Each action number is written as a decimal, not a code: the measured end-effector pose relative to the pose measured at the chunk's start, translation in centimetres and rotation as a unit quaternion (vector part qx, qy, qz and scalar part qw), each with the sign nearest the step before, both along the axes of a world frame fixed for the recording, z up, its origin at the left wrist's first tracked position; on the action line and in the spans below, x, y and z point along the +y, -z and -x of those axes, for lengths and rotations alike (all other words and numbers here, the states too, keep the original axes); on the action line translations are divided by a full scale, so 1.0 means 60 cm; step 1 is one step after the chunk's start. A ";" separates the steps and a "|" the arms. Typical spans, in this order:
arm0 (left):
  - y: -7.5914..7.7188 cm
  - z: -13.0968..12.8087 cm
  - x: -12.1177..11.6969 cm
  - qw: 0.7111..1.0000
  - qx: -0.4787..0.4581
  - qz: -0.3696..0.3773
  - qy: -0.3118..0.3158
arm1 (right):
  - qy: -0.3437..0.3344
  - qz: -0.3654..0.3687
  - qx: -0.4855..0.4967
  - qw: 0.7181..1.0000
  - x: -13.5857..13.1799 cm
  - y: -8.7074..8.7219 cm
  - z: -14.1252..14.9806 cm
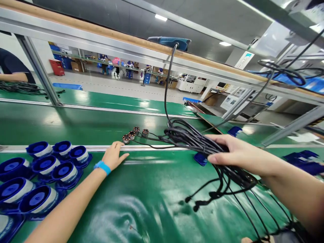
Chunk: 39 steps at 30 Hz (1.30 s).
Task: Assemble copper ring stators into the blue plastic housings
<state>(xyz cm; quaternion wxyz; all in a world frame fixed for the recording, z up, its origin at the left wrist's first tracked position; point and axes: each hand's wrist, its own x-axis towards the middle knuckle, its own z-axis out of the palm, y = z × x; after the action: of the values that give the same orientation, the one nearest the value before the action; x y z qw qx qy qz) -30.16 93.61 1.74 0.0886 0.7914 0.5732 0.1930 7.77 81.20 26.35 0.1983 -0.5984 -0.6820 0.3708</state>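
Observation:
My right hand (229,153) is closed around a thick bundle of black cables (192,138) that lies across the green bench mat (141,199); loose cable ends with plugs (196,204) hang down below the hand. My left hand (113,156), with a blue wristband (102,166), rests flat on the mat at the edge of the conveyor rail, fingers together, holding nothing. Just beyond its fingertips sit several small copper-wound coils (133,133), wired to the black cables.
Several blue round housings with white bands (45,165) are grouped at the left. A small blue part (201,158) lies under the cables. Another person's arm (12,72) is at far left. A cable rises to a blue tool (169,42) overhead.

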 end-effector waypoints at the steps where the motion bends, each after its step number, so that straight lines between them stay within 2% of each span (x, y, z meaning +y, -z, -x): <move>1: -0.007 -0.007 0.030 1.000 0.018 0.004 0.002 | -0.012 -0.008 -0.052 0.999 -0.013 0.013 -0.020; 3: -0.019 -0.024 0.084 0.998 0.058 0.021 0.014 | -0.020 -0.008 -0.143 0.990 -0.034 0.050 -0.058; 6: -0.030 -0.047 0.153 0.990 0.116 0.065 0.036 | -0.011 0.007 -0.254 0.967 -0.047 0.121 -0.098; 9: -0.034 -0.062 0.204 0.977 0.161 0.120 0.071 | -0.026 -0.028 -0.293 0.955 -0.017 0.186 -0.090; 12: -0.037 -0.078 0.237 0.963 0.189 0.156 0.108 | -0.071 -0.104 -0.257 0.958 0.069 0.230 -0.021; 16: -0.056 -0.099 0.243 0.959 0.205 0.157 0.115 | -0.054 -0.191 -0.272 0.942 0.239 0.266 0.112; 19: -0.076 -0.098 0.207 0.965 0.201 0.138 0.096 | -0.030 -0.201 -0.307 0.930 0.355 0.290 0.182; 21: -0.083 -0.084 0.156 0.971 0.191 0.123 0.072 | -0.025 -0.181 -0.335 0.924 0.409 0.309 0.204; 24: -0.076 -0.052 0.042 0.976 0.173 0.126 0.037 | -0.025 -0.135 -0.367 0.920 0.455 0.337 0.210; 27: -0.052 -0.023 -0.083 0.972 0.160 0.174 0.004 | -0.008 -0.103 -0.385 0.917 0.474 0.354 0.206; 30: -0.032 0.003 -0.174 0.964 0.155 0.215 -0.033 | 0.017 -0.089 -0.404 0.910 0.473 0.355 0.210; 33: -0.027 0.039 -0.218 0.975 0.077 0.202 -0.058 | -0.022 -0.108 -0.396 0.911 0.439 0.349 0.230; 36: -0.022 0.080 -0.219 0.983 -0.124 0.114 -0.066 | -0.129 -0.158 -0.356 0.912 0.375 0.342 0.270; 39: 0.001 0.106 -0.190 0.939 -0.321 0.070 -0.100 | -0.236 -0.191 -0.316 0.899 0.302 0.341 0.322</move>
<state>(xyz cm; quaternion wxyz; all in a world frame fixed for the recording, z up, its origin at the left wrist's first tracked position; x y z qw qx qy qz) -36.53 82.24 1.67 0.3031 0.6182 0.6023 0.4040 -11.54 99.30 5.91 -0.0110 -0.4559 -0.8879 0.0608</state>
